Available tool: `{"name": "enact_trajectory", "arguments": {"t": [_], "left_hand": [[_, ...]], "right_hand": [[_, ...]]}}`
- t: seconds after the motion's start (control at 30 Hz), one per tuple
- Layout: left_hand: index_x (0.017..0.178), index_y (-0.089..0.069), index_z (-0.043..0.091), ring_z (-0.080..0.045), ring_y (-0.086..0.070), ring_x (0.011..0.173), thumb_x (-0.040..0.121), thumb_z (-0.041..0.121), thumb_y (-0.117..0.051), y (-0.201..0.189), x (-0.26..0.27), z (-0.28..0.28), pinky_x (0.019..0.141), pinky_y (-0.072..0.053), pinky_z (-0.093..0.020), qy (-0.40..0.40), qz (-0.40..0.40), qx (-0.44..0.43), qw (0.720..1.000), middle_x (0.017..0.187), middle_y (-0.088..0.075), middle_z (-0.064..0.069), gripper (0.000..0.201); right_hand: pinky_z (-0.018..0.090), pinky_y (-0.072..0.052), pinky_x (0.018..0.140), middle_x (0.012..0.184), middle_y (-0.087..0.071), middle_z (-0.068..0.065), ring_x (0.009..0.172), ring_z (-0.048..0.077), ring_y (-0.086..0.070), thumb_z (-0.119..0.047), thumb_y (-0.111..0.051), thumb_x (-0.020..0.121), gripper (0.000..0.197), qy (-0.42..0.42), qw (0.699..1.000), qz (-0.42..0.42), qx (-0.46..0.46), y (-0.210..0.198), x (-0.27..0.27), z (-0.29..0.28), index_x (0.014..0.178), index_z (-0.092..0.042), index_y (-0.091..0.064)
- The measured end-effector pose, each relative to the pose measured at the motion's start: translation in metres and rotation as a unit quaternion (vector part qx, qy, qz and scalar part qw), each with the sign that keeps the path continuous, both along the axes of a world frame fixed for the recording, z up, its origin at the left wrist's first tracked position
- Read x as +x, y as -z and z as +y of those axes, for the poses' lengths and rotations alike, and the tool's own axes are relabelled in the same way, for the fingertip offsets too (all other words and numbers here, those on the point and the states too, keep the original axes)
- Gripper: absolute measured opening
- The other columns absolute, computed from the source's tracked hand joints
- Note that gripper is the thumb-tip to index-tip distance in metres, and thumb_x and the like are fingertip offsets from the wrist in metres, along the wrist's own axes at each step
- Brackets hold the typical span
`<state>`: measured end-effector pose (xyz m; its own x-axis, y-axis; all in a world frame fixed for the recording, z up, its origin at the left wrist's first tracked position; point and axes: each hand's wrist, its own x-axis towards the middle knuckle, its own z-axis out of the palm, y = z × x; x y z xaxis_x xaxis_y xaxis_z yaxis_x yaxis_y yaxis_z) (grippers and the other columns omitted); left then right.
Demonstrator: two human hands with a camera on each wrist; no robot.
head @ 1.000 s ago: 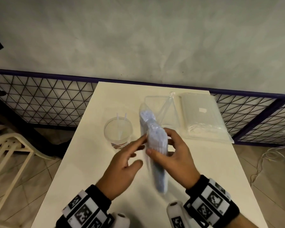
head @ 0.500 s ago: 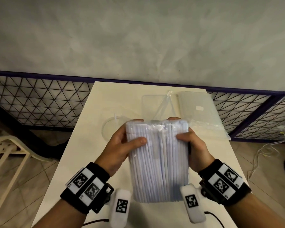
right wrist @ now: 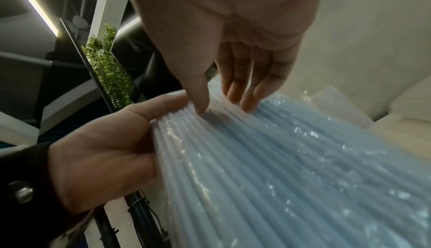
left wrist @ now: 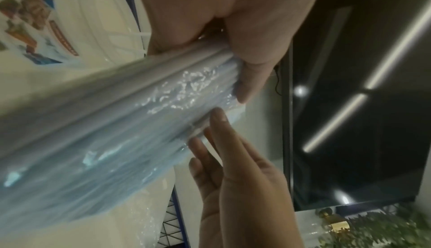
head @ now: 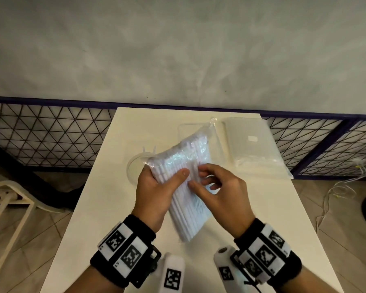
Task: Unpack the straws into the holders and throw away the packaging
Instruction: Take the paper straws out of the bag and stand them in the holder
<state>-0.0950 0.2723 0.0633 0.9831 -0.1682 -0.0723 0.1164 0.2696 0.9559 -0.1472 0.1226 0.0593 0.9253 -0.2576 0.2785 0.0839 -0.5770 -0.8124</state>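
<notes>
Head view shows the pack of straws (head: 186, 187) held up over the table (head: 262, 208), its long axis running from near, by the wrists, up and away to the far right, where the twisted tail of the wrapper (head: 212, 123) sticks out. The left hand (head: 154, 195) grips the pack's left long edge, thumb laid across the upper face and the other fingers out of sight beneath. The right hand (head: 222, 193) sits on the right side of that same face, its fingers (head: 207, 166) bent and narrow, thumb tip and fingertips touching the film just beside the left thumb. Right wrist view shows those tips pressing on the wrapper over the ridged straws; whether they have caught a fold of film I cannot tell.

The coming move, I judge, is opening the wrapper, and it turns on this: the right fingertips lie at the middle of the pack, while both ends lie along the axis, one far and one near, away from them. A tear across the straws would start right under the tips.

The round holder (head: 133, 166) stands on the table just beyond the left hand, partly hidden by the pack, with two straws (head: 149, 149) standing in it. A second sealed pack (head: 251, 144) lies flat at the far right.
</notes>
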Motion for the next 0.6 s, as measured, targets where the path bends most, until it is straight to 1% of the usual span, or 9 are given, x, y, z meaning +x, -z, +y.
{"name": "enact_trajectory", "arguments": {"t": [0.07, 0.13, 0.2, 0.27, 0.37, 0.43, 0.5, 0.57, 0.6], "left_hand": [[0.110, -0.065, 0.014, -0.027, -0.070, 0.099, 0.075, 0.005, -0.077, 0.000, -0.002, -0.001, 0.087, -0.055, -0.047, -0.010, 0.002, -0.008, 1.000, 0.105, -0.073, -0.009, 0.038], [0.107, -0.066, 0.015, -0.026, -0.070, 0.098, 0.079, 0.000, -0.073, 0.001, -0.003, -0.001, 0.085, -0.055, -0.044, -0.012, 0.000, -0.013, 1.000, 0.104, -0.073, -0.009, 0.033], [0.109, -0.065, 0.013, -0.027, -0.070, 0.100, 0.078, 0.002, -0.075, 0.000, -0.004, -0.002, 0.087, -0.055, -0.046, -0.016, -0.005, -0.010, 1.000, 0.105, -0.073, -0.009, 0.035], [0.110, -0.065, 0.013, -0.027, -0.070, 0.099, 0.074, 0.009, -0.076, 0.001, -0.003, 0.000, 0.087, -0.055, -0.047, -0.018, -0.012, -0.004, 1.000, 0.105, -0.073, -0.010, 0.038], [0.108, -0.065, 0.015, -0.027, -0.070, 0.098, 0.072, 0.011, -0.076, 0.001, -0.002, 0.004, 0.085, -0.056, -0.046, -0.015, -0.015, 0.000, 1.000, 0.104, -0.073, -0.009, 0.038], [0.104, -0.066, 0.019, -0.028, -0.070, 0.098, 0.071, 0.012, -0.077, 0.002, -0.004, 0.006, 0.084, -0.056, -0.046, -0.014, -0.020, 0.008, 1.000, 0.102, -0.073, -0.008, 0.035], [0.102, -0.067, 0.023, -0.028, -0.069, 0.098, 0.069, 0.016, -0.079, 0.002, -0.005, 0.008, 0.086, -0.055, -0.048, -0.018, -0.034, 0.025, 0.999, 0.102, -0.073, -0.007, 0.035], [0.106, -0.064, 0.022, -0.026, -0.069, 0.100, 0.066, 0.022, -0.082, 0.000, -0.006, 0.009, 0.089, -0.054, -0.052, -0.024, -0.054, 0.047, 0.997, 0.104, -0.072, -0.006, 0.043], [0.107, -0.063, 0.021, -0.025, -0.069, 0.100, 0.066, 0.022, -0.083, -0.001, -0.006, 0.009, 0.089, -0.054, -0.053, -0.026, -0.064, 0.059, 0.996, 0.105, -0.071, -0.005, 0.045]], "right_hand": [[0.014, -0.051, 0.074, 0.093, -0.073, -0.008, 0.084, 0.005, -0.066, -0.027, -0.085, 0.077, 0.035, 0.014, 0.999, 0.007, 0.028, 0.001, 0.002, 0.002, 0.109, -0.019, -0.074], [0.012, -0.051, 0.073, 0.089, -0.075, -0.007, 0.082, 0.002, -0.067, -0.023, -0.086, 0.075, 0.031, 0.021, 0.999, 0.008, 0.049, -0.001, 0.004, 0.003, 0.104, -0.017, -0.078], [0.007, -0.049, 0.071, 0.085, -0.076, -0.009, 0.077, -0.001, -0.069, -0.016, -0.086, 0.074, 0.021, 0.021, 0.996, 0.017, 0.087, -0.003, 0.006, 0.004, 0.094, -0.016, -0.080], [0.007, -0.050, 0.072, 0.083, -0.077, -0.010, 0.076, -0.003, -0.070, -0.012, -0.084, 0.076, 0.013, 0.009, 0.993, 0.026, 0.113, -0.004, 0.009, 0.005, 0.088, -0.016, -0.081], [0.012, -0.053, 0.077, 0.083, -0.077, -0.009, 0.079, 0.001, -0.071, -0.010, -0.083, 0.078, 0.011, -0.014, 0.989, 0.050, 0.138, -0.004, 0.014, 0.002, 0.087, -0.015, -0.081], [0.015, -0.054, 0.077, 0.082, -0.077, -0.007, 0.079, 0.004, -0.071, -0.010, -0.081, 0.080, 0.008, -0.036, 0.988, 0.072, 0.135, -0.004, 0.017, -0.001, 0.086, -0.014, -0.079], [0.021, -0.055, 0.076, 0.080, -0.075, -0.006, 0.078, 0.010, -0.070, -0.010, -0.079, 0.082, 0.006, -0.056, 0.987, 0.087, 0.126, -0.003, 0.018, -0.001, 0.085, -0.015, -0.077], [0.026, -0.056, 0.076, 0.083, -0.073, -0.005, 0.079, 0.014, -0.069, -0.010, -0.079, 0.083, 0.009, -0.061, 0.986, 0.066, 0.138, -0.001, 0.015, 0.001, 0.087, -0.016, -0.073], [0.027, -0.057, 0.077, 0.086, -0.074, -0.005, 0.080, 0.014, -0.069, -0.011, -0.079, 0.083, 0.011, -0.053, 0.986, 0.044, 0.155, -0.002, 0.014, 0.002, 0.090, -0.017, -0.073]]}}
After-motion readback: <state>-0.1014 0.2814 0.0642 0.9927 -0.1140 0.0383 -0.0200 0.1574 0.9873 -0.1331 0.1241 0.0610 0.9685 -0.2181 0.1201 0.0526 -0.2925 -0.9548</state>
